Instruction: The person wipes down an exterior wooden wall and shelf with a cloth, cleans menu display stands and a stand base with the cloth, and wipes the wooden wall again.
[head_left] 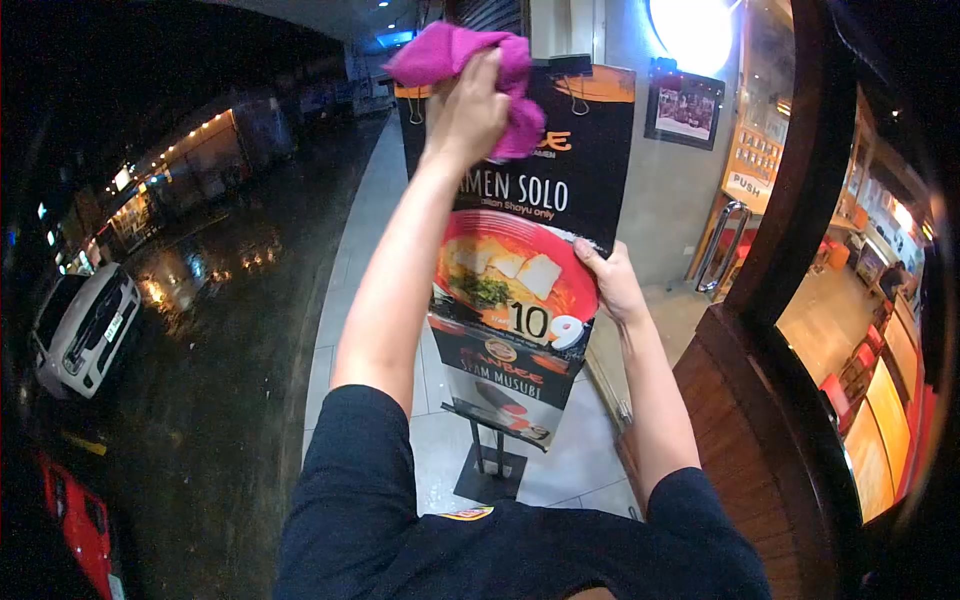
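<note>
A tall black sign board with a ramen poster stands in front of me on the pavement. My left hand is closed on a pink cloth and presses it against the board's upper left part, covering some of the lettering. My right hand grips the board's right edge beside the printed ramen bowl, thumb on the front; its other fingers are hidden behind. A black binder clip sits on the top edge. Below the ramen poster shows a spam musubi poster, above a dark stand base.
To the right, a glass door with a metal handle and a wooden frame border a lit restaurant. A framed picture hangs on the wall. On the left runs a wet, dark street with a white car and a red car.
</note>
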